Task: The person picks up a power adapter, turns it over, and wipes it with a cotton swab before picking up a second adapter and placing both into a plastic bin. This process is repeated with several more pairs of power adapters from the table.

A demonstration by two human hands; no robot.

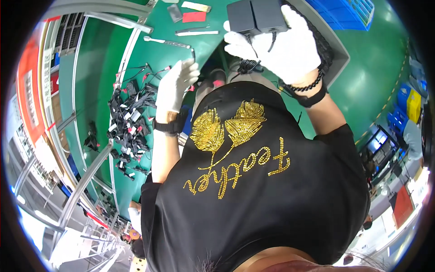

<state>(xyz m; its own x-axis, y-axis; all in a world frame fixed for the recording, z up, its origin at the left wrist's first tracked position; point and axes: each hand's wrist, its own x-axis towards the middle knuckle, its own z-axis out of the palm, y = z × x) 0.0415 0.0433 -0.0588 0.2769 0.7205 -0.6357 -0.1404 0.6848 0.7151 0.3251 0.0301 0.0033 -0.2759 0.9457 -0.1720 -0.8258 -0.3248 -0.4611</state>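
Observation:
My right hand [294,52], in a white glove, is closed on two black power adapters [257,17] held side by side, flat faces up. Their black cords hang below, with a bundled coil of cord [248,66] under the fingers. In a white glove too, my left hand [176,86] is raised at the edge of the green bench with fingers bent together. A slim black cable plug [193,55] sticks up at its fingertips, and a piece of cord shows below the palm. The fingers partly hide the grip.
A heap of black cables with connectors [131,127] lies on the green bench [154,22] at left. Beyond my left hand lie a brush [167,42], slim tools [197,32] and a red piece [194,17]. A grey crate [342,59] and blue crate [349,16] stand at right.

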